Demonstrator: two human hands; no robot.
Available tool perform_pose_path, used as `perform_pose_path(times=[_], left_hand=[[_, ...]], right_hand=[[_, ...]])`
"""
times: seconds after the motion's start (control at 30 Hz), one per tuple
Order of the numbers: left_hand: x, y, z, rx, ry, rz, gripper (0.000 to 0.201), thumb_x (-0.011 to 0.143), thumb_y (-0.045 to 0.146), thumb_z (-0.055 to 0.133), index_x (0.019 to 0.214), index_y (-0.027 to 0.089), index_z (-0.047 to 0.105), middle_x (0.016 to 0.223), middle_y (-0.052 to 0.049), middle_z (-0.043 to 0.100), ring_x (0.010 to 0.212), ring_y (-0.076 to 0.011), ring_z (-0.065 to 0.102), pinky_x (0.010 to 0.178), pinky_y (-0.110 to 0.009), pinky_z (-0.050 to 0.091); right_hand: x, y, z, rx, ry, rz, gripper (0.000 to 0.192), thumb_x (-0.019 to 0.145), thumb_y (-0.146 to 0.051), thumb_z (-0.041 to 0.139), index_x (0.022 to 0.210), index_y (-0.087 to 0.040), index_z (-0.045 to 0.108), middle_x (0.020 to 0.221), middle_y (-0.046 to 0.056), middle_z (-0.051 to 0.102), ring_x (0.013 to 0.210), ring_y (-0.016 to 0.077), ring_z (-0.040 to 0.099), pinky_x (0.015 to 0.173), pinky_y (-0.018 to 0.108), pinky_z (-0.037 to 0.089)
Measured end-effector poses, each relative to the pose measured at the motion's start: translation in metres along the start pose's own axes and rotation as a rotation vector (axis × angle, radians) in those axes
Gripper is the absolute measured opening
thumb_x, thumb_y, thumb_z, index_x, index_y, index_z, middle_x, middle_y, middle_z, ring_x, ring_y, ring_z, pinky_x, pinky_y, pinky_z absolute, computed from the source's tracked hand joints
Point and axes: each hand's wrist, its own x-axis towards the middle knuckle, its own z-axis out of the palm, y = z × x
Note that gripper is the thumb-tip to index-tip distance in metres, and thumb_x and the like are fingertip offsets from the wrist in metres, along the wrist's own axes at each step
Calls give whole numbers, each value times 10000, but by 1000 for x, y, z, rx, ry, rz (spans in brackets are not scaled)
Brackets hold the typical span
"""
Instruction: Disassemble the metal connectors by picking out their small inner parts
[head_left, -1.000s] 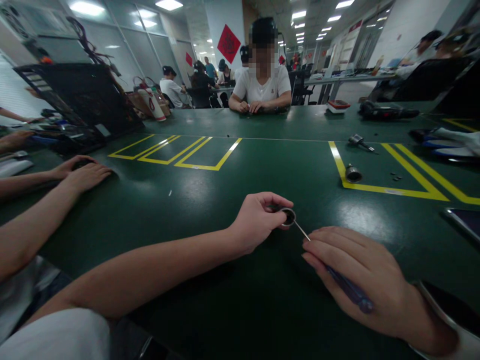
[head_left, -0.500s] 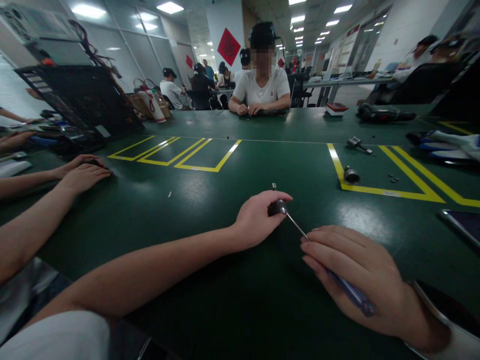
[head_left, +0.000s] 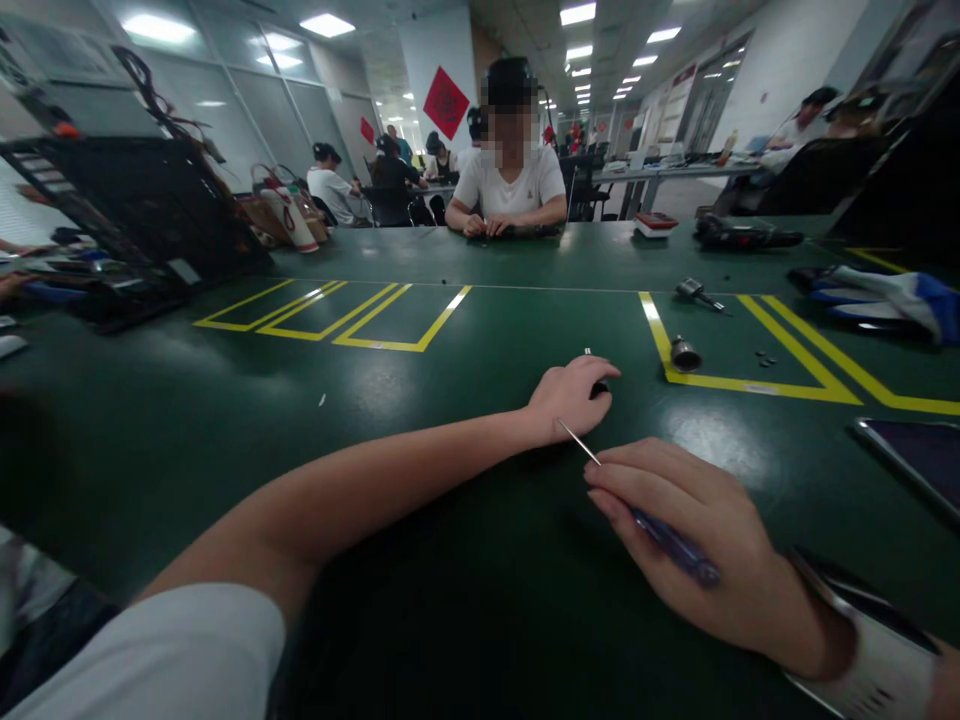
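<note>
My left hand (head_left: 571, 398) is curled round a dark, round metal part (head_left: 599, 389), which the fingers mostly cover. A small metal tip pokes out beyond the knuckles. Closer to me, my right hand (head_left: 694, 530) grips a screwdriver (head_left: 679, 552) with a translucent purple handle. Its thin shaft points up and left, and the tip shows in front of my left wrist; whether it touches the wrist I cannot tell. Within the yellow-taped area at the right are a cup-shaped metal part (head_left: 684, 354), several tiny dark pieces (head_left: 765, 358) and a metal part with a shaft (head_left: 699, 294).
A phone-like device (head_left: 911, 460) lies on the green table (head_left: 450, 420) at the right edge. Blue and white gloves (head_left: 877, 300), a power tool (head_left: 746, 234) and a red-and-white box (head_left: 655, 225) are farther back. A person (head_left: 510, 190) sits opposite. A black rack (head_left: 142, 210) stands left.
My left hand has moved right and away from me with the round metal part, off the screwdriver's tip. The view has shifted slightly right, and the neighbour's hands at left have left the near table.
</note>
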Motion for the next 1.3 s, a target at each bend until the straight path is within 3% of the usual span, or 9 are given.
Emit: perform_pose_path(times=[0.23,0.37,0.57,0.8,0.97,1.13,1.3], left_hand=[[72,11,32,-71,-14,-1,561,803,376,531,1271,86,422,1377,-159,388,1281,-224,364,1047,-337,322],[98,17,49,-74,26,135,673,737,446,618,1284,105,424,1400,-180,336,1315,-238,304,1070,-343,271],[127,27,67,-46,-84,248,451,799,299,576,1201,100,525,1247,-139,508,1147,-199,486,974,-290,374],[145,47,82,-2,-96,264,436,841,315,525,1224,110,498,1218,-120,546,1095,-203,517,935,-306,402],[149,58,90,65,-95,359,388,844,280,526,1194,114,511,1212,-106,568,1120,-214,504,938,-322,399],[146,58,88,130,-29,361,350,849,323,516,1159,162,539,1173,-83,589,1122,-220,498,883,-355,414],[143,60,86,214,46,434,365,828,370,537,1136,175,565,1177,-72,588,1207,-237,424,974,-409,329]], right_hand=[[0,0,-9,-34,82,-61,189,805,-64,534,972,-133,588,908,83,668,841,160,615,724,285,514],[2,-2,-12,-27,116,-57,178,797,-65,542,951,-133,599,889,75,673,838,157,624,731,272,520],[6,-5,-14,-4,151,-20,199,802,-69,528,960,-169,593,884,62,675,826,159,630,711,278,532],[5,-5,-13,23,124,-9,227,804,-77,528,992,-187,593,911,54,678,837,166,638,717,284,534],[5,-6,-11,48,122,-2,207,801,-57,531,962,-170,596,910,54,680,838,148,631,744,266,520],[6,-7,-11,56,138,-5,205,795,-56,533,958,-163,600,900,55,681,824,152,639,734,264,525],[7,-10,-12,51,158,2,221,797,-64,532,972,-179,604,892,52,690,828,159,645,741,275,529]])
